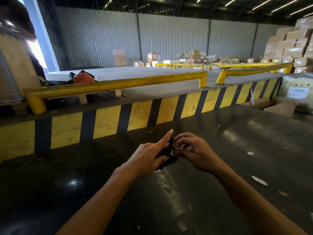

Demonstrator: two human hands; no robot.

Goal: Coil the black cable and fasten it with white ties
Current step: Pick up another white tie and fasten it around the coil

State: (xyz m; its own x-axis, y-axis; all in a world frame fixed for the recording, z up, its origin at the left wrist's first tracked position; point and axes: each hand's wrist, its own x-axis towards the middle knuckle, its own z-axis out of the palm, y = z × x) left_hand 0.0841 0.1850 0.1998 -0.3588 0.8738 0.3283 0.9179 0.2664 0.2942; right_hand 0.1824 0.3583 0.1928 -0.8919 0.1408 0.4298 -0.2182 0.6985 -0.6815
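A small bundle of coiled black cable is held just above the dark table, between my two hands. My left hand grips the bundle from the left, its index finger stretched out forward. My right hand is at the bundle's right side, thumb and fingertips pinching a small white tie that sits on the coil. Most of the cable is hidden behind my left fingers.
A knife-like metal blade lies on the table to the right. Small scraps and a white fleck dot the surface. A yellow-and-black striped wall borders the table's far edge, with yellow rails above.
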